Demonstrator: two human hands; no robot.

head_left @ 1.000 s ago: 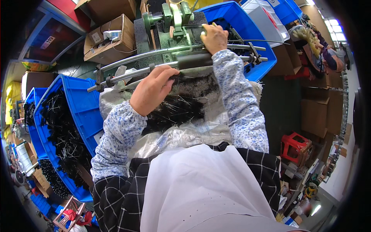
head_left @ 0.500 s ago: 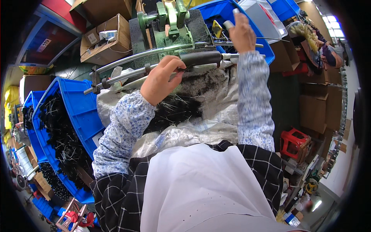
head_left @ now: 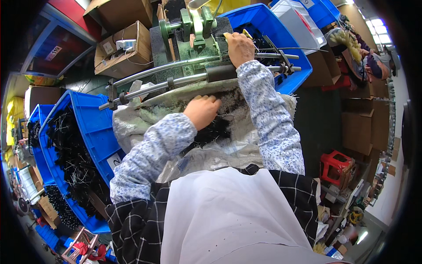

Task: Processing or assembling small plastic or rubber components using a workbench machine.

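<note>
My left hand [head_left: 203,111] is resting low over the dark pile in front of me, back side up, with its fingers bending down. The fingertips are hiding behind my knuckles, so I cannot tell if they are pinching anything. My right hand [head_left: 240,47] is sitting farther away, at the right side of the green machine [head_left: 199,42]. Its fingers are bending over and pointing to the far side, and I cannot tell if they are holding something. A bit of yellow is showing at one fingertip.

The pile of black brushes [head_left: 216,132] is lying on the pale cloth [head_left: 132,119], between my body and the machine. Two shiny bars [head_left: 154,90] are running from left to right past the near side of the machine. A dark tube [head_left: 220,73] is sitting around the nearer bar, and my right arm is crossing in front of its right end.

On my left, a blue bin [head_left: 90,116] is holding lots of black brushes with thin shiny wires. On the far right, another blue bin [head_left: 274,27] is holding dark things. A brown box [head_left: 118,64] is standing on the far left, and a red stool [head_left: 336,169] is standing on the right. I am wearing flowery sleeves [head_left: 274,119].
</note>
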